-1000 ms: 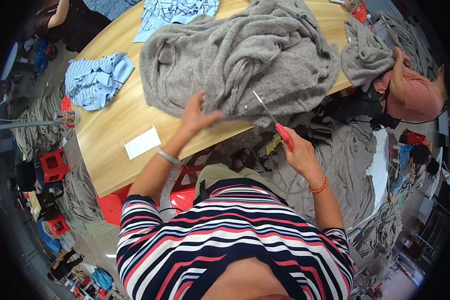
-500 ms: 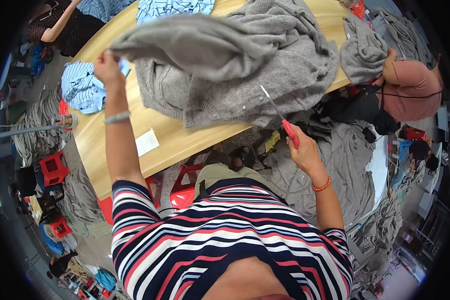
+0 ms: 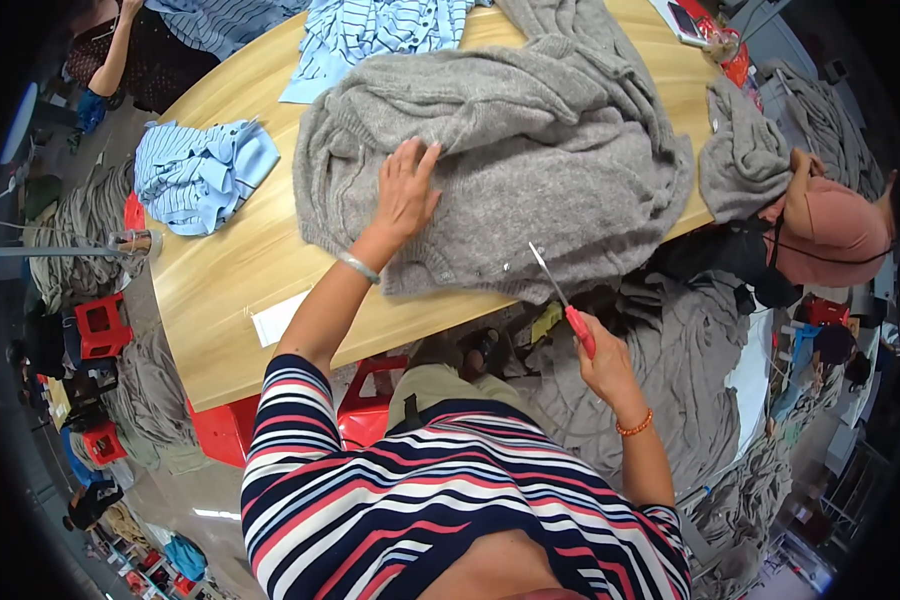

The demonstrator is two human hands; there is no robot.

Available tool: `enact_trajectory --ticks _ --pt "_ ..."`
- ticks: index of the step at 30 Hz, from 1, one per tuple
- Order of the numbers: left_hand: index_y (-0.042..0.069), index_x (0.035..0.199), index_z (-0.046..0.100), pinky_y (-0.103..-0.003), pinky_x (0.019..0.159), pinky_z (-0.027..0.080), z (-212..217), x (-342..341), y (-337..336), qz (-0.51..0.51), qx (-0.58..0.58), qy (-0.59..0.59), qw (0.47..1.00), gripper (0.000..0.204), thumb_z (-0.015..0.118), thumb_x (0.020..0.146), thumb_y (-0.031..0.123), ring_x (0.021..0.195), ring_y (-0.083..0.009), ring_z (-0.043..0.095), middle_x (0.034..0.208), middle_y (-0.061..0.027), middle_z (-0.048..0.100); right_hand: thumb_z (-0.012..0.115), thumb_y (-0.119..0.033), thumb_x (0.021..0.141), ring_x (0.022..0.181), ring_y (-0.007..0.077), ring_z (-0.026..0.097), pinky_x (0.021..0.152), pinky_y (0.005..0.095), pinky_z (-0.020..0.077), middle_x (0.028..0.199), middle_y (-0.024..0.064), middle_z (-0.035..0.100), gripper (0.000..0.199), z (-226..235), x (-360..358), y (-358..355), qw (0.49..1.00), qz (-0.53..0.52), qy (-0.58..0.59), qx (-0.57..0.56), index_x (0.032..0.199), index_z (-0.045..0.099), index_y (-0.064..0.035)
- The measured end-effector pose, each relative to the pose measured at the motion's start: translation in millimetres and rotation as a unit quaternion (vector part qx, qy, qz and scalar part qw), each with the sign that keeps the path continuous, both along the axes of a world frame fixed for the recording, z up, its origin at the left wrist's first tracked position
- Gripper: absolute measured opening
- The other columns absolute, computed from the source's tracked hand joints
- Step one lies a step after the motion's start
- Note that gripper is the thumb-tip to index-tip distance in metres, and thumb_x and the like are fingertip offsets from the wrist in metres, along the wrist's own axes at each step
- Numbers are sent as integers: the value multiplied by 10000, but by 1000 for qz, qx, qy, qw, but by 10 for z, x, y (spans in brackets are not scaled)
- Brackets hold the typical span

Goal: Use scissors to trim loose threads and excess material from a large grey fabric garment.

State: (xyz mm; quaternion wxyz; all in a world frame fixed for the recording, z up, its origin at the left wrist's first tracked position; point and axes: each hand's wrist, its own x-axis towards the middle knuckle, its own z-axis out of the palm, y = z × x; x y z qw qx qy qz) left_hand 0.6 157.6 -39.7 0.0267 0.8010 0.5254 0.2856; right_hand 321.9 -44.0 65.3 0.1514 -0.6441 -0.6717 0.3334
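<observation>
My left hand (image 3: 407, 190) lay flat on the big grey sweater (image 3: 510, 150), fingers (image 3: 425, 160) spread open and pointing up and away from me. The sweater was fuzzy and bunched in soft folds. It stretched long across the wooden worktop (image 3: 230, 290), from my left side toward my right, with its lower edge near the worktop's rim. My right hand (image 3: 602, 360) was closed around the red handle of the scissors (image 3: 560, 298), just past the worktop's edge. Their thin blades pointed up and left, with the tip at the sweater's hem.
</observation>
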Motion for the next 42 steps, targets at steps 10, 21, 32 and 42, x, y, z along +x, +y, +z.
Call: enact_trajectory --ticks 10,21,32,42 --pt "6 1145 592 -342 737 552 835 -194 1133 -145 -357 -566 729 317 563 909 216 836 -215 665 1017 -98 670 568 -61 857 889 432 590 738 433 482 999 205 616 414 57 67 40 998 -59 -17 -22 1261 503 -117" --pt "14 1240 490 -415 925 421 56 -907 932 147 -107 -133 974 596 709 785 331 1072 -323 522 1170 -221 535 555 -47 853 890 361 635 765 400 493 975 177 640 397 -50 -131 465 999 -35 -24 1 1244 511 -102" --pt "-33 1195 522 -318 780 487 -507 -1209 777 193 -341 -297 871 601 769 734 264 864 -211 616 910 -132 638 546 -17 843 832 341 642 755 364 492 887 175 637 407 -12 -309 677 999 -34 -25 -7 1243 518 -86" --pt "16 984 606 -231 707 445 124 -1124 1040 111 -162 -493 848 228 683 851 184 769 -99 546 886 -39 621 528 -19 859 853 310 666 747 360 497 876 177 644 377 -6 -474 971 995 -86 -43 28 1234 520 -60"
